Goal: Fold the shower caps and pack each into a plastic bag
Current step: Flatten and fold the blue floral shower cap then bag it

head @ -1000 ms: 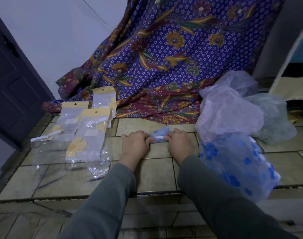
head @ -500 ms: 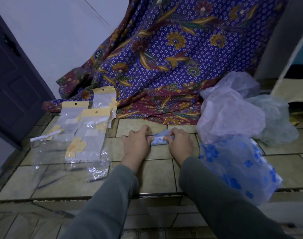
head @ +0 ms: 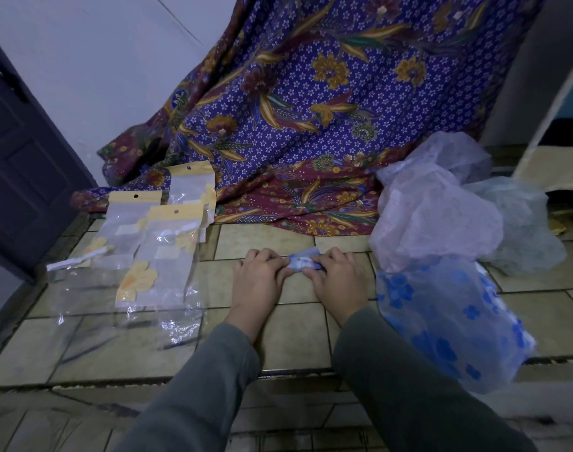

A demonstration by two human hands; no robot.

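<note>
From the head view we see both hands low on the tiled floor (head: 291, 334), close together. The left hand (head: 257, 280) and the right hand (head: 339, 280) each have their fingers curled down onto the ends of a small folded shower cap (head: 301, 261), pale blue and white, pinching it between them against a tile. Only a short strip of the cap shows between the knuckles.

To the left we see several plastic bags (head: 163, 256) with yellow header cards lying flat and overlapping, some printed with a yellow flower.

To the right lies a heap of unfolded shower caps: a clear one with blue flowers (head: 441, 318) nearest the right sleeve, a lilac one (head: 435, 220) behind it, and a greyish one (head: 526, 243) farther right.

A purple patterned cloth (head: 311, 109) hangs behind the hands and spills onto the floor.
</note>
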